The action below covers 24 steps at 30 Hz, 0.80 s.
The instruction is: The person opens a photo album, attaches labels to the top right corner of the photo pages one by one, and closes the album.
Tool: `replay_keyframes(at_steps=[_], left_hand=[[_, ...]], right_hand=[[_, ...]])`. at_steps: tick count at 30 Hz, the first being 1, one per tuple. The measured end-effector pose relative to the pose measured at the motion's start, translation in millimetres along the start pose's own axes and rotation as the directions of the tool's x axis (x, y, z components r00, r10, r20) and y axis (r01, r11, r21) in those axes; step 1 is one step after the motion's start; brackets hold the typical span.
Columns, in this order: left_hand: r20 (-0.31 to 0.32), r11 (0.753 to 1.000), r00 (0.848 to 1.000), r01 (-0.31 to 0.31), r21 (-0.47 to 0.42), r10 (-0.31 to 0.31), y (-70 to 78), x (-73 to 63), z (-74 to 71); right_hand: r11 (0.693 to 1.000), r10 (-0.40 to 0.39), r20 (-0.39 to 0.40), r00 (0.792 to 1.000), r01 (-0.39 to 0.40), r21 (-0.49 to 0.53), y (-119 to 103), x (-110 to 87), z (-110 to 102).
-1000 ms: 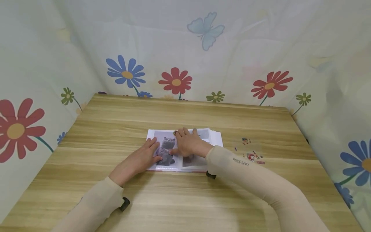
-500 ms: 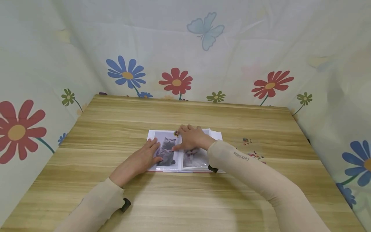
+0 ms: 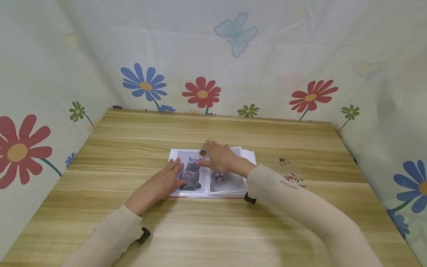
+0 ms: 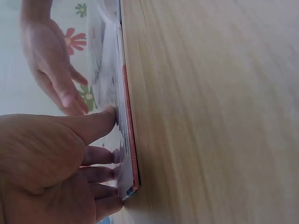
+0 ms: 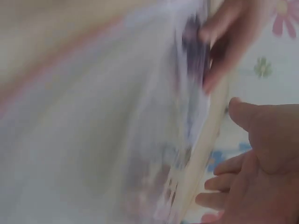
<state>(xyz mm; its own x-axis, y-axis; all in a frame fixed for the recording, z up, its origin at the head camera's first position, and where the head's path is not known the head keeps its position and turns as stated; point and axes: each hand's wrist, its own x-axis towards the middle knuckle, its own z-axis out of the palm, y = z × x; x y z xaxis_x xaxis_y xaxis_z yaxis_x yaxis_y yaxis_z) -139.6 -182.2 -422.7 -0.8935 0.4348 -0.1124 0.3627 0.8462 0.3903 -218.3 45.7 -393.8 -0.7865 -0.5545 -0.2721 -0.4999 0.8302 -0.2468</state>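
Note:
An open photo album (image 3: 227, 194) lies on the table. Its left page bears a photo of a grey cat (image 3: 191, 178); a small colourful sticker (image 3: 202, 152) sits at that photo's upper right corner. Another animal photo (image 3: 230, 184) on the right page is partly covered from view by my right hand (image 3: 221, 158). That hand hovers above the pages with its fingers extended, apart from the paper in the right wrist view. My left hand (image 3: 163, 182) rests on the left page's outer edge, fingertips and thumb (image 4: 100, 126) touching the page.
To the right of the album lies a clear sheet with several small stickers (image 3: 293, 178), part of it near the right sleeve (image 3: 283, 193). The wood-grain table (image 3: 200, 230) meets a flower-patterned curtain (image 3: 267, 66) at the back and sides.
My right hand has lifted off the left photo's upper corner and drawn slightly right, uncovering the sticker and more of the right-hand photo. My left hand stays in place.

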Motion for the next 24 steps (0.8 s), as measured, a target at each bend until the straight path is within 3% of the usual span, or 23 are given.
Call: replay_keyframes(at_steps=[6,13,24], left_hand=[[0.005,1.000,1.000,0.001,0.019,-0.001,0.2,-0.2,0.5],[0.004,1.000,1.000,-0.001,0.011,0.001,0.0,0.8,1.7],[-0.007,1.000,1.000,-0.011,0.002,0.011,1.1,0.8,0.4]], right_hand=[[0.997,-0.006,0.009,1.000,0.006,-0.079,-23,-14.0,16],[0.983,0.030,0.019,0.999,-0.027,-0.182,-25,-12.4,29],[0.978,0.093,0.002,0.996,-0.091,-0.186,-36,-7.7,30]])
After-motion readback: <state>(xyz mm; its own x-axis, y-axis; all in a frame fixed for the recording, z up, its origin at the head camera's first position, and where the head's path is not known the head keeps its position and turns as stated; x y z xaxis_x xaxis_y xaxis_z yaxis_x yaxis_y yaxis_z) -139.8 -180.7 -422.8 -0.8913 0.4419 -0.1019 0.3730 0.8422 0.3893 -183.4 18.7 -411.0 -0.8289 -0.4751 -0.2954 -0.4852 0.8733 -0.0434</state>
